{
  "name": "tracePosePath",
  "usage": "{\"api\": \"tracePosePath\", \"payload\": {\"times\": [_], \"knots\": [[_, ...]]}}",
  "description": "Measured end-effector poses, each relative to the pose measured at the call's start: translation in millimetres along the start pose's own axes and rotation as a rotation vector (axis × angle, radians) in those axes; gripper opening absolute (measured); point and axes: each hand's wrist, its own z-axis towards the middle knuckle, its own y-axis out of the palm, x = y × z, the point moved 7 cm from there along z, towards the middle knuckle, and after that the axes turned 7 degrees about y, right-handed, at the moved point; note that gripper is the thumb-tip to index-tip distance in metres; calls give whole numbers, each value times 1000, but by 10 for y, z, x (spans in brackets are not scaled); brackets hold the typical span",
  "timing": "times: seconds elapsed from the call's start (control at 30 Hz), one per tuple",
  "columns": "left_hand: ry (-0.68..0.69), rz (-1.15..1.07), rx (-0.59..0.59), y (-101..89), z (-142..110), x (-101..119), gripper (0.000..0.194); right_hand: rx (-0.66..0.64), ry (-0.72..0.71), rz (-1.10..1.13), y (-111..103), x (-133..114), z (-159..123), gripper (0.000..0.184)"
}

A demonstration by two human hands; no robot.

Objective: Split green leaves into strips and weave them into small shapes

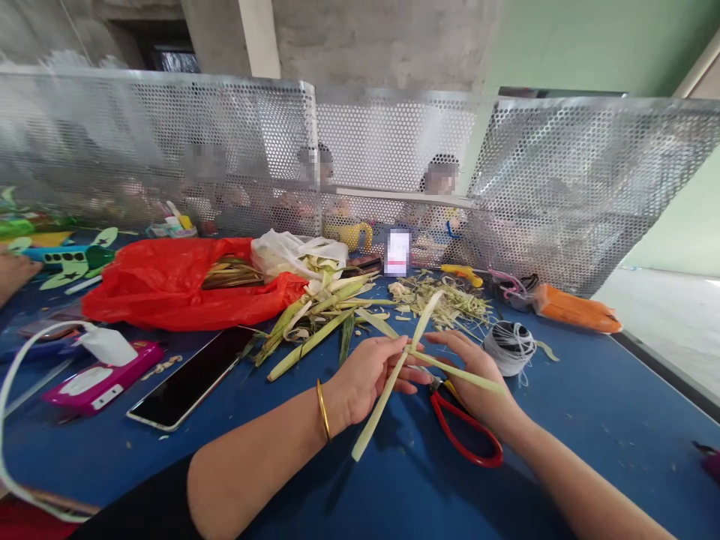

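Observation:
My left hand (374, 375), with a gold bangle (322, 411) at its wrist, pinches pale green strips of what looks like corn husk (382, 409) where they cross. One strip runs from upper right to lower left; another reaches right, across my right hand (469, 367). That hand's fingers are apart and stretched towards the crossing, close to the left fingertips. Red-handled scissors (492, 457) lie on the table beneath the right hand, their blades partly hidden. Beyond the hands are a heap of husk leaves (320, 315) and a pile of fine shreds (450, 300).
A red plastic bag (146, 285) with dry leaves lies left, near a dark phone (188, 379) and a magenta power strip (106, 382). A spool of grey cord (509, 349) and an orange packet (579, 307) are right. A perforated metal screen (394, 135) stands behind; people sit beyond it.

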Motion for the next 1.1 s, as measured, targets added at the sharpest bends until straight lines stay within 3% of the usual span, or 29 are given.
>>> {"api": "tracePosePath", "payload": {"times": [0.13, 0.27, 0.33, 0.4, 0.5, 0.6, 0.7, 0.8, 0.9, 0.97, 1.1], "knots": [[61, -19, 40, -39, 26, 63, 20, -47, 91, 119, -10, -1, -19, 42], [78, 28, 74, -60, 36, 44, 15, -15, 190, 397, -10, -20, -62, 23], [66, 41, 102, -68, 29, 28, 15, 44, 245, 461, -32, 23, -60, 25], [57, 45, 107, -66, 25, 27, 16, 127, 298, 540, -94, 109, -41, 26], [45, 40, 60, -44, 30, 42, 20, 396, 368, 613, -341, 278, -35, 25], [38, 63, 11, -19, 32, 49, 25, 596, 319, 450, -619, 257, -51, 27], [50, 143, 25, -20, 28, 41, 20, 479, 188, 203, -664, 52, 11, 26], [78, 219, 27, -19, 31, 16, 18, 168, 247, 122, -440, 16, 71, 35], [93, 287, -29, 1, 34, -29, 22, -145, 395, 299, -112, 96, 39, 43], [84, 333, -98, 37, 25, -69, 26, -257, 466, 505, 59, 121, -12, 43], [34, 380, -186, 99, -12, -146, 31, -228, 598, 807, 207, 167, -96, 38]]}}
